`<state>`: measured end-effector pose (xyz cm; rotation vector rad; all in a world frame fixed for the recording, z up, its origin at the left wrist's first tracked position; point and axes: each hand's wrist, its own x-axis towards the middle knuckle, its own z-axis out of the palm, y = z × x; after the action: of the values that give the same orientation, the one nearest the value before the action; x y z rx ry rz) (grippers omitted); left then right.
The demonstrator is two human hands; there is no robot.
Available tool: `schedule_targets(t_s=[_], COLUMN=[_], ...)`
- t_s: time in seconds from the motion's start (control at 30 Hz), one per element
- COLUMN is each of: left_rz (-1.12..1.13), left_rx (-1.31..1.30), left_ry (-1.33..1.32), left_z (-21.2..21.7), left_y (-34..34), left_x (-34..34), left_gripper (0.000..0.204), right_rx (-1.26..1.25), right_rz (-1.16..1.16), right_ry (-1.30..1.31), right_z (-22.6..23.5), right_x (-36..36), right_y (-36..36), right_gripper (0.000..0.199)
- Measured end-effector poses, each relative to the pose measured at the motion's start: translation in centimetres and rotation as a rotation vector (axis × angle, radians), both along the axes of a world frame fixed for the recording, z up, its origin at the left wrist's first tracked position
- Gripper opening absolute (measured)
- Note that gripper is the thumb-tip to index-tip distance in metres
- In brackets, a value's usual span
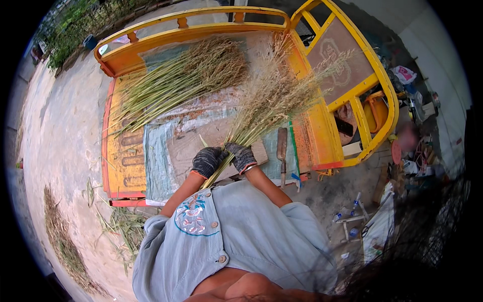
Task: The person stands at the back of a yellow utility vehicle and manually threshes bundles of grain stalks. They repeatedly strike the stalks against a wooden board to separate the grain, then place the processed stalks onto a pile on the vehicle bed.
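Observation:
Both my hands wear dark grey knitted gloves and are closed round one bundle of long seed-headed stalks [261,118]. My left hand [209,161] grips it at the left side of the lower stems, and my right hand [242,156] grips it just to the right. The stem ends point down toward my shirt, while the feathery tan heads fan out up and to the right. Under the bundle lies a flat board [193,146] on pale sheeting [158,156]. To the right of my hands rests a wooden-handled tool [282,146] with a narrow metal end.
A larger pile of green stalks [171,83] covers the far left of the yellow cart bed [123,173]. Yellow rails [201,30] edge the bed at the back and right. Loose stalks [63,241] lie on the ground at left; assorted clutter [412,151] stands at right.

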<state>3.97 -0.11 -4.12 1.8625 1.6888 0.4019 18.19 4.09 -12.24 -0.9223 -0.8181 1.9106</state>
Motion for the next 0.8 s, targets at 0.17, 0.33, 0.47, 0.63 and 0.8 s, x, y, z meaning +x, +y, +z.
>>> schedule_targets(t_s=[0.17,0.33,0.47,0.63,0.8], left_rz=[0.129,0.252,0.616,0.371,0.293], left_rx=[0.049,0.027,-0.281,0.193,0.292], left_ry=[-0.341,-0.595,-0.881,-0.794,-0.508], left_z=[-1.6,-6.3,-3.7,-3.8,-4.6], left_y=[-0.7,-3.1,-2.2,0.8,0.0], left_x=[-0.6,-2.6,-2.1,-0.8,2.4], left_gripper=[0.024,0.024,0.021,0.027,0.049], right_rx=[-0.19,-0.262,-0.101,0.564,0.843], right_rz=[-0.052,-0.182,-0.12,0.066,0.09], right_ry=[0.223,0.047,-0.003,-0.678,-0.676], right_z=[0.7,1.3,-1.0,-3.1,-1.8], right_x=[0.3,0.2,0.9,-0.9,-1.3], right_y=[0.3,0.8,0.6,-0.6,-0.6], right_gripper=[0.015,0.019,0.02,0.028,0.036])
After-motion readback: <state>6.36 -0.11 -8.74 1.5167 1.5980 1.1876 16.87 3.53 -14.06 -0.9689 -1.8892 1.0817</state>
